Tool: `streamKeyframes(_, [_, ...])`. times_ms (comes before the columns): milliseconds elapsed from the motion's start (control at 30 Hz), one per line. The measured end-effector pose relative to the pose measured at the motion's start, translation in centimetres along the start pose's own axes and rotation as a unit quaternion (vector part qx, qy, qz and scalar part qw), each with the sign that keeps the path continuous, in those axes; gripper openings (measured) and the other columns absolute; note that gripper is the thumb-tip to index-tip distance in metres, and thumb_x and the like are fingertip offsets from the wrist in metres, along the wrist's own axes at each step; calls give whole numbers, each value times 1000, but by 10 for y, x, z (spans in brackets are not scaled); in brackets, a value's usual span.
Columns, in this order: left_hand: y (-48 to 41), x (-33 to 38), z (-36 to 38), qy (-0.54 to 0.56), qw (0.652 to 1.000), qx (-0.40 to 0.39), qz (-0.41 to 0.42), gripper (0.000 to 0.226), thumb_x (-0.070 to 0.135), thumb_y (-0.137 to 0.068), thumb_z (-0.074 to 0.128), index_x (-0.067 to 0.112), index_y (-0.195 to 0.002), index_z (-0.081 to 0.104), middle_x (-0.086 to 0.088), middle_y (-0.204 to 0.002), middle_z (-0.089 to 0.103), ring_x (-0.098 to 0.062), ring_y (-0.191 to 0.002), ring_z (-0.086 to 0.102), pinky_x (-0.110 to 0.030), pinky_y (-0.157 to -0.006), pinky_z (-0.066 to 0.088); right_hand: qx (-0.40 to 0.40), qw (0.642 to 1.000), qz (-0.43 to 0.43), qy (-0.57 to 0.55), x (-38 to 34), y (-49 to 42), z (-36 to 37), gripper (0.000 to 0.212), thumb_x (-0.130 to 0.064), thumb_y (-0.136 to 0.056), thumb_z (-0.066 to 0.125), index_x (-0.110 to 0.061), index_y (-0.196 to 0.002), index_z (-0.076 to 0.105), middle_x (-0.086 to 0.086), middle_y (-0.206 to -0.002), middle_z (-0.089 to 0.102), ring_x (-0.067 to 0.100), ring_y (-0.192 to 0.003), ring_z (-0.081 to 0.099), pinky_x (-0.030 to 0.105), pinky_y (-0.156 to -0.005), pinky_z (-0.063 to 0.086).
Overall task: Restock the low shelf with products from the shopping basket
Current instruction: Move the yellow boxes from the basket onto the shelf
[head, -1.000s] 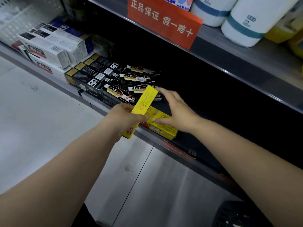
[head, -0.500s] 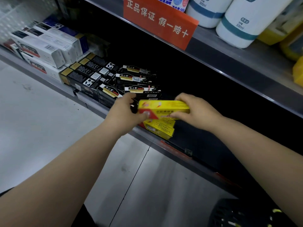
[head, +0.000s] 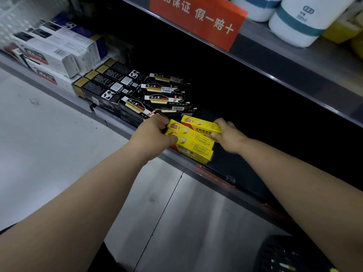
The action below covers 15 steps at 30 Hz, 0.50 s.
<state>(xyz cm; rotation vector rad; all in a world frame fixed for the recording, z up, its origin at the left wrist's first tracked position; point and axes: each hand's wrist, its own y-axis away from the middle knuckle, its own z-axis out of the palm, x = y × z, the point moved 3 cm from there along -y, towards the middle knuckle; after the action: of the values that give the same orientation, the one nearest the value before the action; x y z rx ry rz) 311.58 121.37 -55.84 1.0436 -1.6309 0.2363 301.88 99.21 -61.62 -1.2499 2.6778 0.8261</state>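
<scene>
Yellow product boxes lie stacked at the front of the dark low shelf. My left hand grips the left end of the stack, thumb on the lower box and fingers curled at the upper ones. A further yellow box lies behind the stack, and my right hand holds its right end with curled fingers. The black shopping basket shows at the bottom right, partly cut off by the frame edge.
Black boxes are piled left of the yellow ones, with white boxes further left. An orange sign hangs from the upper shelf, which carries white bottles. The shelf to the right of my hands is dark. Grey floor lies below.
The yellow box held up between both hands has come down onto the shelf behind the other yellow boxes. My left hand has shifted to the stack's left end.
</scene>
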Motion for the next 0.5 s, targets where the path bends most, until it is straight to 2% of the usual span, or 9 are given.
streamKeyframes(100, [-2,-2,2,0,1000,-4,-4,49,13,-81,69,14,-126,50,-4,-123,53,-16,-100,48,-19,-64,38,-26,999,-15,-18,-2,-1,8,42,-28,-99,43,-28,-139,31,12,-128,36,28,-107,49,33,-90,40])
streamKeyframes(200, [-3,-3,3,-1,1000,-11,-9,50,14,-81,70,14,-127,50,-5,-126,53,-16,-103,49,-25,-73,38,-46,998,-23,-31,-4,0,12,39,-26,-101,37,-29,-140,33,12,-131,35,26,-114,47,29,-91,36])
streamKeyframes(333, [-4,-4,4,-4,1000,-18,-11,50,14,-81,70,14,-127,50,-4,-126,53,-16,-103,49,-20,-67,37,-58,997,-25,-43,-10,-2,12,41,-28,-100,38,-28,-141,32,11,-131,38,25,-116,46,27,-89,34])
streamKeyframes(500, [-5,-4,5,5,1000,-17,-15,50,14,-81,70,13,-127,51,-5,-125,54,-15,-102,49,-21,-72,37,-77,995,-49,-51,-17,0,11,45,-33,-97,48,-25,-139,34,9,-130,48,22,-115,50,32,-91,43])
